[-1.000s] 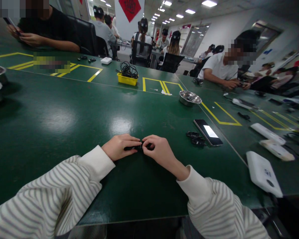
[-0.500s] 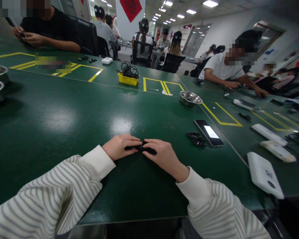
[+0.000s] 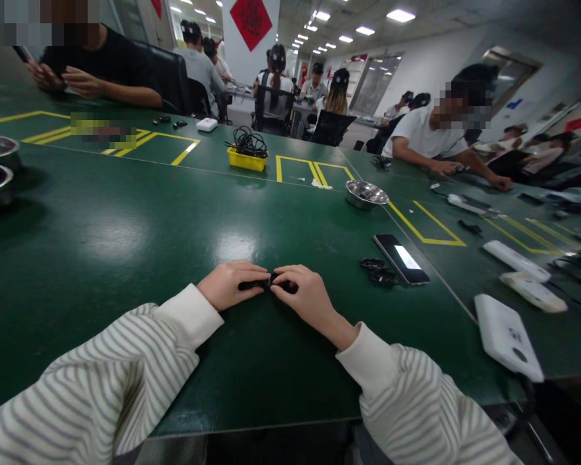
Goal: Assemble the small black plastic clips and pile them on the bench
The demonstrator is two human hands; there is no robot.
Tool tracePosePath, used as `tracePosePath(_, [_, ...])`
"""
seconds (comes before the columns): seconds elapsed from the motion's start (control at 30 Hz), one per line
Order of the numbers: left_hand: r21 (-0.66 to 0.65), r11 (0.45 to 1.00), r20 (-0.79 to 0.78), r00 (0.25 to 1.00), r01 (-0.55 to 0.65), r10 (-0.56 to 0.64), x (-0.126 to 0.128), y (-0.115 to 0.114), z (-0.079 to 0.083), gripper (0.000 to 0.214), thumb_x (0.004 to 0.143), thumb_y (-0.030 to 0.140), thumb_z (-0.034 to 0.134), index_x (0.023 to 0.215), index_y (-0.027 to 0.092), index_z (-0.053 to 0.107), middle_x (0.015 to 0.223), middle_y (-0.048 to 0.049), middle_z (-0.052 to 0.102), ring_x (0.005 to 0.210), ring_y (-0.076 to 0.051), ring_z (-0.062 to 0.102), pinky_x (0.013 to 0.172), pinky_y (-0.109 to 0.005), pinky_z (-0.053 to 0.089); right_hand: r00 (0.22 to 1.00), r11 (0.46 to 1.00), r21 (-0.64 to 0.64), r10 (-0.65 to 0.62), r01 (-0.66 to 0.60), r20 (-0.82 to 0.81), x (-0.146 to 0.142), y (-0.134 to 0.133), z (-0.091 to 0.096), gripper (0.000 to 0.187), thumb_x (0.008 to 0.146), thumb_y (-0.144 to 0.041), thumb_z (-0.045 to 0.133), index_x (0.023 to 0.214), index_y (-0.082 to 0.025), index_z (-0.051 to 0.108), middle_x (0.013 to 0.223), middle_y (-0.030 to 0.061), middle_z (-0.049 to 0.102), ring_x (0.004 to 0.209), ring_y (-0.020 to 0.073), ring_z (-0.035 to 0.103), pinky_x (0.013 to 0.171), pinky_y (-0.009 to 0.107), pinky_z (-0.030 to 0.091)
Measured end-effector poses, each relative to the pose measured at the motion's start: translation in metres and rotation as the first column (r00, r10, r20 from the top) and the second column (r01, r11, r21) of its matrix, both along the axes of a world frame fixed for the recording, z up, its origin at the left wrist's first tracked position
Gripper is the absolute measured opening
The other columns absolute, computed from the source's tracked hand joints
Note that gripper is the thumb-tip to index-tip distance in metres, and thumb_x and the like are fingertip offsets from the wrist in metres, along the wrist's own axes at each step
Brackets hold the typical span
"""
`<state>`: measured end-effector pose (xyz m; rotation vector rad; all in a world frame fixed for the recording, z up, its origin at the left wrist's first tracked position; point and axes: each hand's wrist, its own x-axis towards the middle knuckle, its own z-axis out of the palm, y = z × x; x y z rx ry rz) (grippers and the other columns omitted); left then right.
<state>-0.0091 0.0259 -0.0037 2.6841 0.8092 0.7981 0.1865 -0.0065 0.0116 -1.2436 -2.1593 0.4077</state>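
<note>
Between my two hands is a slim black object (image 3: 252, 285), mostly covered by fingers, so its exact kind does not show. My left hand (image 3: 227, 284) pinches its left end between thumb and fingers. The other end is gripped by my right hand (image 3: 310, 297), with the fingertips of both hands almost meeting at the middle. To the right of my right hand lie several small black pieces (image 3: 378, 271) in a loose cluster. Beside them rests a phone (image 3: 401, 258) with a partly lit white screen.
Steel bowls stand on the green table (image 3: 174, 219): one bowl (image 3: 366, 194) at back right, two at far left. A yellow box (image 3: 246, 159) holds black cables. White devices, such as the one (image 3: 508, 336) at right, lie near the edge. Other people sit around.
My right hand's fingers have shifted slightly up and left along the black object, covering more of it. The view has moved a little. Across the table, a person's hands have drawn apart.
</note>
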Motion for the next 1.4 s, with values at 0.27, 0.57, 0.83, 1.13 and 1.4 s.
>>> tracePosePath(0.27, [0.106, 0.974, -0.051, 0.977, -0.199, 0.205, -0.044, 0.005, -0.002, 0.03, 0.081, 0.032, 0.042, 0.097, 0.018, 0.063, 0.091, -0.0058, 0.066, 0.082, -0.017, 0.061, 0.074, -0.028, 0.049, 0.982, 0.989, -0.016, -0.146, 0.145, -0.121, -0.061, 0.015, -0.016, 0.013, 0.073, -0.028, 0.054, 0.073, -0.021, 0.066, 0.09, 0.0002, 0.065, 0.088, 0.013, 0.057, 0.082, 0.027, 0.041])
tracePosePath(0.57, [0.098, 0.848, -0.122, 0.84, -0.52, 0.529, -0.129, -0.012, 0.001, 0.035, 0.079, 0.041, 0.042, 0.097, 0.019, 0.061, 0.092, -0.0058, 0.064, 0.086, -0.019, 0.057, 0.078, -0.03, 0.044, 0.976, 0.974, -0.126, -0.198, 0.186, -0.087, -0.169, 0.027, -0.017, 0.017, 0.073, -0.031, 0.051, 0.077, -0.022, 0.065, 0.091, 0.0015, 0.065, 0.092, 0.0179, 0.052, 0.079, 0.03, 0.039])
tracePosePath(0.83, [0.115, 0.576, -0.049, 0.575, -0.809, 0.817, -0.172, -0.03, 0.0, 0.039, 0.078, 0.043, 0.035, 0.084, 0.02, 0.066, 0.086, -0.0045, 0.067, 0.071, -0.026, 0.061, 0.056, -0.032, 0.043, 0.988, 0.976, -0.185, -0.133, 0.116, -0.08, -0.229, 0.025, -0.013, 0.018, 0.072, -0.034, 0.049, 0.076, -0.025, 0.064, 0.086, 0.0007, 0.065, 0.09, 0.02, 0.05, 0.076, 0.034, 0.038])
tracePosePath(1.13, [0.013, 0.522, -0.018, 0.522, -0.853, 0.853, -0.191, -0.036, -0.003, 0.028, 0.073, 0.042, 0.043, 0.075, 0.024, 0.064, 0.084, -0.0008, 0.067, 0.073, -0.025, 0.06, 0.057, -0.031, 0.041, 0.998, 1.0, 0.018, 0.014, -0.015, 0.056, -0.24, 0.02, -0.012, 0.022, 0.079, -0.028, 0.044, 0.076, -0.015, 0.062, 0.083, 0.0055, 0.064, 0.079, 0.0181, 0.052, 0.073, 0.028, 0.042])
tracePosePath(1.4, [0.052, 0.441, -0.105, 0.434, -0.896, 0.895, -0.187, -0.035, 0.0, 0.028, 0.076, 0.042, 0.041, 0.074, 0.023, 0.063, 0.084, -0.0003, 0.065, 0.071, -0.023, 0.058, 0.057, -0.029, 0.04, 0.983, 0.975, 0.198, 0.066, -0.1, 0.174, -0.241, 0.016, -0.015, 0.018, 0.083, -0.014, 0.038, 0.086, -0.01, 0.056, 0.086, 0.0069, 0.061, 0.077, 0.0183, 0.055, 0.06, 0.026, 0.044])
